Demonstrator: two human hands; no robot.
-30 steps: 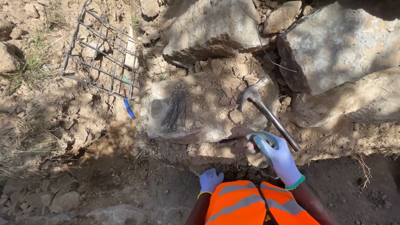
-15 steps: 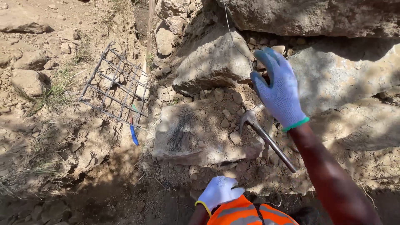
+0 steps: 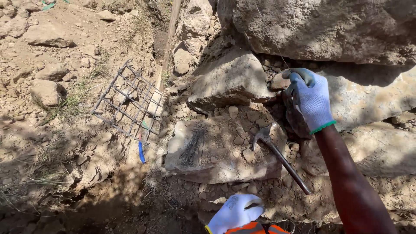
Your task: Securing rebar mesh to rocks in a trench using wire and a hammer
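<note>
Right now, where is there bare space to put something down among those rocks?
The flat stone has bare room between the wire bundle and hammer. Open dirt lies left of the metal grid. Around the right hand, stones crowd tightly.

**What the view hides**

The left hand (image 3: 234, 213) is cut off by the bottom edge, so only the back of its white glove shows; whether it holds anything cannot be told. An orange vest (image 3: 253, 229) beneath it is cropped to a sliver. The right hand (image 3: 308, 99) reaches into a shadowed gap between the rocks, its fingertips (image 3: 289, 89) curled out of sight, and what they grip or touch is hidden. A small stone (image 3: 278, 81) sits half behind that glove. The dark wire bundle (image 3: 193, 146) on the flat rock (image 3: 216, 151) is too fine to count. The blue handle (image 3: 141, 152) under the wire grid (image 3: 128, 106) is partly buried.
</note>
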